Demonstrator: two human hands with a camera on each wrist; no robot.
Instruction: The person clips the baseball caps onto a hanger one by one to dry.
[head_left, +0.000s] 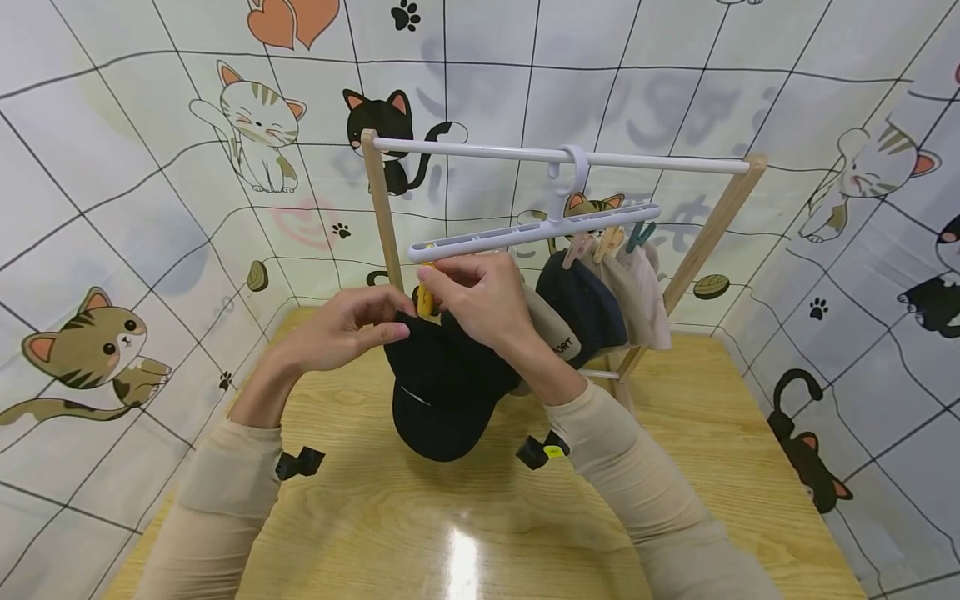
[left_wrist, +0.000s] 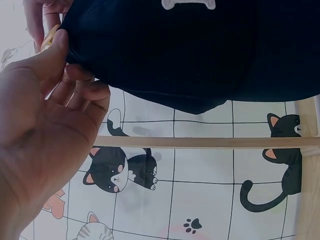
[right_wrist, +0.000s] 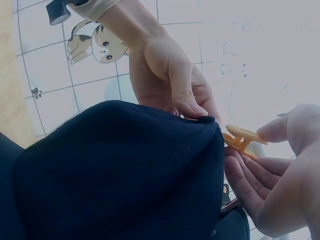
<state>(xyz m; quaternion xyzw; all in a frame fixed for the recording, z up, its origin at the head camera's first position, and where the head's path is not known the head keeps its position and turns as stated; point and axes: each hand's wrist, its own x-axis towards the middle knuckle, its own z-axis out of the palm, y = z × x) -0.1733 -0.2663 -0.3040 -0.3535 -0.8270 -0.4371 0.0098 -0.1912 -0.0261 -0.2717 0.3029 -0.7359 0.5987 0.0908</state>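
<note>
A black cap point(head_left: 442, 425) hangs brim-down below the left end of a pale lavender hanger point(head_left: 487, 242). My left hand point(head_left: 348, 329) pinches the cap's upper edge between thumb and fingers, as the left wrist view also shows. With thumb and fingers my right hand point(head_left: 483, 300) pinches a yellow clothespin point(head_left: 425, 300) under the hanger's end. In the right wrist view this clothespin point(right_wrist: 242, 141) is at the cap's gathered edge, beside the left thumb. Whether its tips bite the fabric is hard to tell. A pale patch point(left_wrist: 189, 4) shows on the cap.
The hanger hooks over a white rod point(head_left: 480, 152) on a wooden-sided rack point(head_left: 712, 233). Right of the black cap hang a grey cap point(head_left: 551, 329), a navy cap point(head_left: 581, 304) and pale fabric point(head_left: 637, 300) with several clothespins point(head_left: 609, 242). The rack stands on a wooden table point(head_left: 360, 517).
</note>
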